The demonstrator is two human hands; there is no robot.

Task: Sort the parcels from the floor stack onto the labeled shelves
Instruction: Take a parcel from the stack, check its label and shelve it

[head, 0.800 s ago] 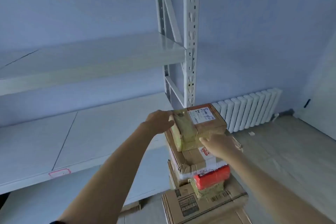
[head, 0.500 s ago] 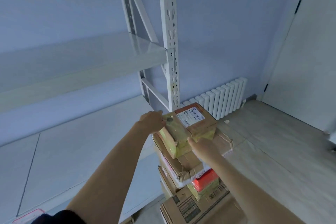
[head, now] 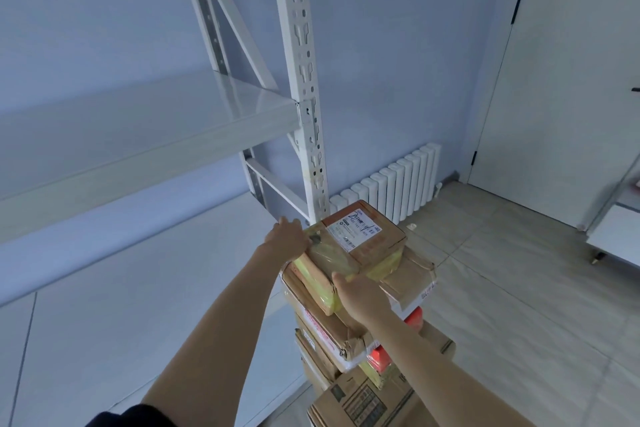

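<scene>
A small brown parcel (head: pixel 360 246) with yellow tape and a white address label sits on top of the floor stack (head: pixel 349 333) of cardboard parcels. My left hand (head: pixel 287 239) grips its far left end, and my right hand (head: pixel 360 295) grips its near edge with fingers curled under. Below it lie a larger taped carton, a red packet (head: pixel 414 317) and a printed box (head: pixel 360 402) at the bottom. The white shelves stand to the left: an upper shelf (head: pixel 145 121) and a lower shelf (head: pixel 138 288).
The rack's slotted white upright (head: pixel 301 80) rises just behind the stack. A white radiator (head: pixel 391 184) lines the back wall. A white door (head: pixel 568 80) is at the right, and a wheeled white unit (head: pixel 613 236) stands at the far right on the tiled floor.
The view has swung to the right and drawn closer, bringing the door into sight. Both hands stay on the top parcel, which still sits on the stack.
</scene>
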